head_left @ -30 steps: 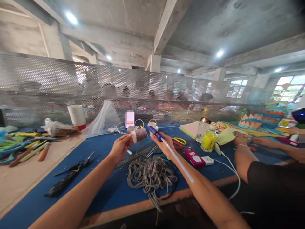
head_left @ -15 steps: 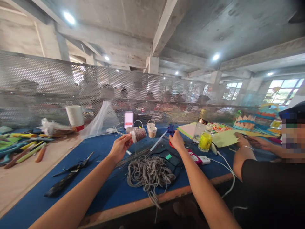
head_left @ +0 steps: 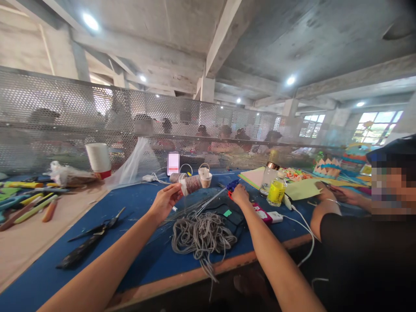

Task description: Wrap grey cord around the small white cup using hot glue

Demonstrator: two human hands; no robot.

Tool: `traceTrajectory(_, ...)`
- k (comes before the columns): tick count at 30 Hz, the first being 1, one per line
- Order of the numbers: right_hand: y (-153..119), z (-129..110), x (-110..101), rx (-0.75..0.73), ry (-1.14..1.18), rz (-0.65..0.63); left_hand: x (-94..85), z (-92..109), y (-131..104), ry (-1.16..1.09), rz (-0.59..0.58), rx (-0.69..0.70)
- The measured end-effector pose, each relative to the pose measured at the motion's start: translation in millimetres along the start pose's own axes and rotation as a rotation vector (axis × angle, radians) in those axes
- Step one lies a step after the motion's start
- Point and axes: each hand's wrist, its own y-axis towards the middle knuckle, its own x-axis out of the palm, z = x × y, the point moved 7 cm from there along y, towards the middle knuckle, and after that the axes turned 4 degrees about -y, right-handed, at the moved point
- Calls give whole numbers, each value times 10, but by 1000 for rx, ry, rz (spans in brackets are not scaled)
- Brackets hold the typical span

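My left hand pinches the edge of a small cord-wrapped cup, its side grey-brown and striped, held tilted above the table. My right hand is closed around a blue glue gun with a red trigger, low over the tabletop; a translucent glue stick slants from it toward the left. Behind the held cup lies a second wrapped roll-like piece, partly covered. A small pale basket with a handle stands just beyond. Between my forearms sits a loose heap of grey cord.
Black-handled scissors lie on the left. Stacked paper cups and tools are farther left. A phone stands at the back. At right are a jar, a yellow bottle, a power strip and a co-worker's arm.
The glue gun in my right hand has come down closer to the table. My left hand keeps the wrapped cup at nearly the same place. The view has shifted slightly right.
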Motion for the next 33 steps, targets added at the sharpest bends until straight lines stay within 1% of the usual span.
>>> traceTrajectory(4, -18, -11, 23, 3, -34, 16, 20, -13, -13, 8, -14, -2)
traceTrajectory(7, -62, -18, -17, -17, -53, 32, 25, -6, -16, 19, -11, 4)
traceTrajectory(9, -97, -39, -97, -42, -61, 76, 25, -5, -13, 23, -8, 5)
traceTrajectory(10, -118, -69, -159, -66, -50, 121, 23, -5, -11, 24, -7, 5)
traceTrajectory(12, -170, -184, -292, -151, 32, 216, 15, -8, -7, 25, -5, 6)
traceTrajectory(13, -203, -272, -341, -213, 111, 238, 12, -10, -6, 24, -7, 8)
traceTrajectory(14, -241, -383, -359, -289, 212, 213, 9, -10, -7, 23, -10, 10)
traceTrajectory(15, -287, -516, -343, -373, 329, 135, 7, -9, -8, 20, -12, 12)
traceTrajectory(16, -351, -662, -315, -456, 463, 34, 5, -6, -10, 16, -12, 18)
traceTrajectory(17, -439, -818, -276, -536, 602, -95, 3, -1, -12, 13, -8, 23)
traceTrajectory(19, -655, -1097, -226, -634, 881, -338, 0, 11, -17, 10, 7, 39)
traceTrajectory(21, -869, -1291, -200, -625, 1080, -524, 1, 14, -16, 12, 18, 43)
traceTrajectory(25, -1227, -1519, -185, -580, 1217, -788, -8, 9, -3, 8, 31, 49)
traceTrajectory(27, -1316, -1569, -176, -574, 1235, -865, -20, 13, 1, 11, 30, 57)
traceTrajectory(28, -1329, -1581, -172, -580, 1242, -877, -23, 14, 0, 16, 25, 56)
traceTrajectory(30, -1305, -1587, -163, -605, 1248, -850, -22, 15, -6, 29, 10, 48)
traceTrajectory(33, -1217, -1568, -155, -659, 1242, -756, -12, 23, -20, 45, -4, 45)
